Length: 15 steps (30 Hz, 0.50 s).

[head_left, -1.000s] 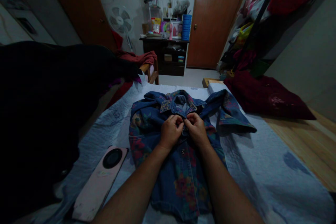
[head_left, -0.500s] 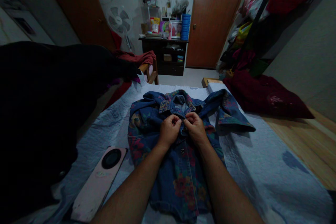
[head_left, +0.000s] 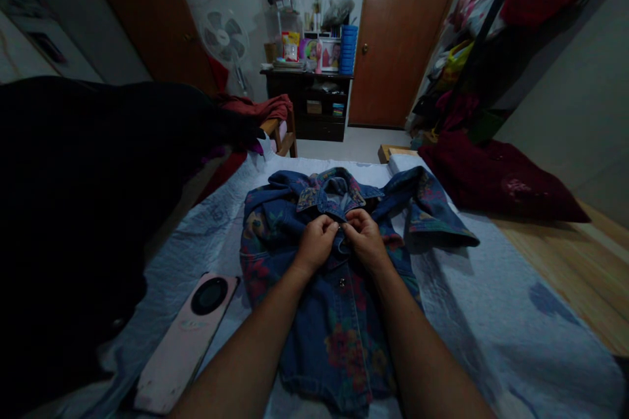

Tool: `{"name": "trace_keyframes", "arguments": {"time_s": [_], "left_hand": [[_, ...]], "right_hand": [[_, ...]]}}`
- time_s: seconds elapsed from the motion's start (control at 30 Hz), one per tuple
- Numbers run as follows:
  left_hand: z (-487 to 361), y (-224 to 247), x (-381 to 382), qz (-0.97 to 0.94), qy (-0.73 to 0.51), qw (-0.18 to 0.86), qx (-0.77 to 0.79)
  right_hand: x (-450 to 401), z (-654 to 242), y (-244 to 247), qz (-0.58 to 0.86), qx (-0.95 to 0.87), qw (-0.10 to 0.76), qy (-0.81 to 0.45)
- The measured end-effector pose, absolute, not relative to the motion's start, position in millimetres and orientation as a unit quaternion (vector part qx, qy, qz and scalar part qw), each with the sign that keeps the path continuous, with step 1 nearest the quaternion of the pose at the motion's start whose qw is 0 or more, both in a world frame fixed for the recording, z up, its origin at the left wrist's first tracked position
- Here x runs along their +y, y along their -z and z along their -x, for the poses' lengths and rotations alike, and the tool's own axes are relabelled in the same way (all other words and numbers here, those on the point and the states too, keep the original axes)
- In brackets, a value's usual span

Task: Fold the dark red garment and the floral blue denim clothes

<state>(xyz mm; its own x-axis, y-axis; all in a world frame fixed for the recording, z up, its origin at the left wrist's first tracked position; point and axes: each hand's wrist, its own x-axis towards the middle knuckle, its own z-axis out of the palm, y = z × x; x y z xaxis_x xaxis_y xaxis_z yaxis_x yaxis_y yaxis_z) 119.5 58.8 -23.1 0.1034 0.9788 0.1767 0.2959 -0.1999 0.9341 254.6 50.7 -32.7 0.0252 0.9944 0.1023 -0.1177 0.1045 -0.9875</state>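
Note:
A blue denim jacket [head_left: 319, 314] with a floral print lies front up on the bed, its collar away from me. My left hand [head_left: 317, 240] pinches the front edge just below the collar. Close beside it, my right hand [head_left: 363, 236] pinches the opposite front edge, and the fingertips of both hands nearly meet. A small button seems to sit between them, but the fingers mostly hide it. Lower on the placket shows a metal button [head_left: 342, 282]. One sleeve [head_left: 437, 209] stretches out to the right.
A pink phone [head_left: 184, 347] with a round black camera lies left of the jacket on the pale bedsheet [head_left: 491, 294]. Dark cloth [head_left: 73, 222] heaps up on the left. At the right rests a maroon cushion [head_left: 496, 177]. A dark cabinet [head_left: 304, 105] and fan [head_left: 225, 36] stand beyond.
Hardly anything differs. Both hands keep their pinch at the same spot below the collar, and the jacket lies as before.

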Motion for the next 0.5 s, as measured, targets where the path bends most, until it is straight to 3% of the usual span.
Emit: {"name": "trace_keyframes", "arguments": {"time_s": [0.3,0.5], "left_hand": [[-119.1,31.0,64.7,-0.520,-0.476,0.539,0.460],[-118.7,28.0,64.7,-0.503,-0.477,0.543,0.474]], "right_hand": [[52.0,-252.9,32.8,0.475,-0.519,0.559,-0.439],[52.1,-252.4,34.2,0.470,-0.545,0.548,-0.428]]}}
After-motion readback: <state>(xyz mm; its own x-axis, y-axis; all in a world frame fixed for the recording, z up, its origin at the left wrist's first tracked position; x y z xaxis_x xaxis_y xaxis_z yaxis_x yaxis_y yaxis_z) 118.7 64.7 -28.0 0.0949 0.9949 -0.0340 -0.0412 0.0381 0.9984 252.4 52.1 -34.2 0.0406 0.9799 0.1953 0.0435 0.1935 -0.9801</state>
